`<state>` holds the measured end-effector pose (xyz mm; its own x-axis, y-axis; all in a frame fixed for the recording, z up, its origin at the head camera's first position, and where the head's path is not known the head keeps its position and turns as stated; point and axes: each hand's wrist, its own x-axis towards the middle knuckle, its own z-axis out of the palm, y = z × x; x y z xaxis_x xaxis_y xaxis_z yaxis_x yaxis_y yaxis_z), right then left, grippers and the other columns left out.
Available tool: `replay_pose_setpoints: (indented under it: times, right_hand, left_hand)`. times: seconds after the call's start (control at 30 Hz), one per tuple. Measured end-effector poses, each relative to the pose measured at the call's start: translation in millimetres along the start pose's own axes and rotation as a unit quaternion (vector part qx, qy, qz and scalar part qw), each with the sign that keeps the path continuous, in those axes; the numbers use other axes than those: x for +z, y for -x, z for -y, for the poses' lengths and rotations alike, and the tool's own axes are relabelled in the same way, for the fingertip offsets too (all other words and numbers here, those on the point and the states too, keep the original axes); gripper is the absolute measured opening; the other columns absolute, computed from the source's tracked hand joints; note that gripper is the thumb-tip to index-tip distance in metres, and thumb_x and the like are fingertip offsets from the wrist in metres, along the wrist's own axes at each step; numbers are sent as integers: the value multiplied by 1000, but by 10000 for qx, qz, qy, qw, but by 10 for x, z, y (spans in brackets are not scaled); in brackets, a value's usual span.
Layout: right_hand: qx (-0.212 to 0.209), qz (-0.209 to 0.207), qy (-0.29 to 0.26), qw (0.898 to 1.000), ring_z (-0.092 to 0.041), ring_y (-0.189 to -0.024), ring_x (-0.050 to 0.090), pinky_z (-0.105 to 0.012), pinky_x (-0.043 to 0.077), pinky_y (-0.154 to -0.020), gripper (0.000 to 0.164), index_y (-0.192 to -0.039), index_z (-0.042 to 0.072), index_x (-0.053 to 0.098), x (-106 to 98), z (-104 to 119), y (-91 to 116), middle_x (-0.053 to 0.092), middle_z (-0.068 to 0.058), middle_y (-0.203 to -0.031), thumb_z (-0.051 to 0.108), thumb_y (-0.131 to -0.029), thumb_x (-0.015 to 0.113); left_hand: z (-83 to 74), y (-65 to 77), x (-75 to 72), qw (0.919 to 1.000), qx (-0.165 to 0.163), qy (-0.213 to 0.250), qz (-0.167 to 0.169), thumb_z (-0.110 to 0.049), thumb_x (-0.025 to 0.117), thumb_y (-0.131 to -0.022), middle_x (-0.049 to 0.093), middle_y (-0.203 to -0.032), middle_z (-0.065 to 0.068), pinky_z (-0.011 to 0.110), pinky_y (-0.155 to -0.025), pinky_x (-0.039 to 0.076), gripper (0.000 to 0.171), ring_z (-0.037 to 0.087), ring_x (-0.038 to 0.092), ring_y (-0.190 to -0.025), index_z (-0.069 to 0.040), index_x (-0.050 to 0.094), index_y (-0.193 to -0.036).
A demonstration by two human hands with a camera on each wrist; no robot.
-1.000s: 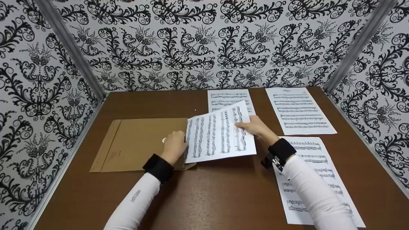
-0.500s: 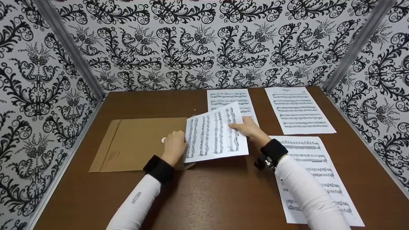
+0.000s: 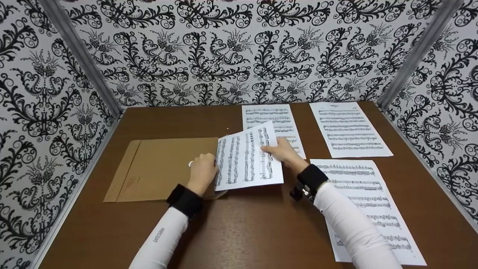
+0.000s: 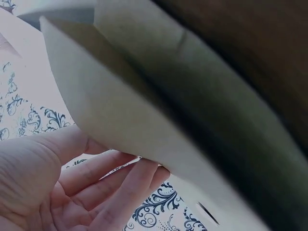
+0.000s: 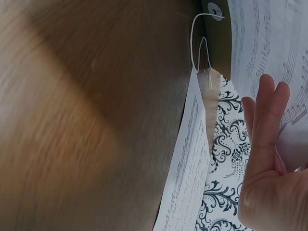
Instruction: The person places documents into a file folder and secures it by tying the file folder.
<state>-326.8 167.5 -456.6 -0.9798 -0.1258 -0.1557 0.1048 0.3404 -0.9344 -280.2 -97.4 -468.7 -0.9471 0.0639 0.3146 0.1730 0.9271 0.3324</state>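
Note:
A brown paper envelope (image 3: pixel 160 168) lies on the left half of the table, its mouth facing right. At that mouth my left hand (image 3: pixel 202 172) pinches the upper edge; the left wrist view shows the envelope wall (image 4: pixel 110 106) lifted between thumb and fingers (image 4: pixel 130 187). A page of sheet music (image 3: pixel 242 160) is tilted up, its left end inside the envelope mouth. My right hand (image 3: pixel 283 152) holds the page's right end, thumb on the printed face and straight fingers (image 5: pixel 269 110) behind it. The part inside the envelope is hidden.
Behind the held page lies another music sheet (image 3: pixel 267 112), partly covered by it. One more sheet (image 3: pixel 351 129) lies at the back right, and another (image 3: pixel 362 192) under the right forearm. A string (image 5: pixel 194 38) hangs from a button on the envelope. Patterned walls (image 3: pixel 239 52) surround the brown table (image 3: pixel 239 231).
My right hand has moved left with the page, and its left end sits further into the envelope. The left hand has stayed at the envelope mouth.

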Motion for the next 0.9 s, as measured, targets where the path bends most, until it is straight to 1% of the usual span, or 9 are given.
replay_pose_setpoints:
  times: [0.1,0.23,0.33,0.57,0.73,0.9]
  right_hand:
    - [-19,-7,-5,10000,-11,-70,74,-29,64,-68,36,-132,-4,61,35,5,-11,73,-28,-115,10,-99,64]
    - [-32,-21,-18,10000,-11,-69,74,-28,63,-66,36,-130,-5,63,90,20,-12,73,-28,-114,11,-98,64]
    - [-22,-13,-26,10000,-11,-68,74,-27,63,-65,34,-129,-4,64,131,26,-13,74,-28,-113,11,-98,64]
    - [-29,41,-289,9996,-10,-66,73,-25,62,-63,34,-128,-8,63,204,43,-33,74,-29,-110,9,-98,64]
    - [4,31,-276,9996,-11,-66,73,-26,63,-64,34,-129,-5,64,271,54,-44,74,-27,-111,9,-99,64]
    - [29,-16,-367,9993,-12,-67,73,-28,63,-65,33,-128,-5,64,342,74,-51,74,-29,-113,7,-98,64]
  left_hand:
    - [4,2,-2,10000,24,16,-52,-4,72,-82,75,-81,24,53,-53,53,14,44,74,-72,0,67,-69]
    - [10,1,9,9999,46,-24,-112,-4,73,-82,75,-80,23,53,-53,53,19,44,74,-72,-2,64,-66]
    - [10,4,23,9999,62,-56,-112,-4,72,-82,75,-79,23,52,-53,53,19,43,74,-71,-2,64,-66]
    - [9,16,27,9999,10,33,-111,-2,71,-81,74,-75,19,47,-50,49,17,38,72,-66,-2,65,-66]
    - [19,23,32,9999,24,52,-121,-1,69,-81,74,-75,20,48,-51,50,16,39,72,-66,-2,65,-65]
    - [28,22,33,9999,-17,90,-138,-3,71,-82,75,-76,20,49,-53,51,18,39,73,-67,-3,65,-65]
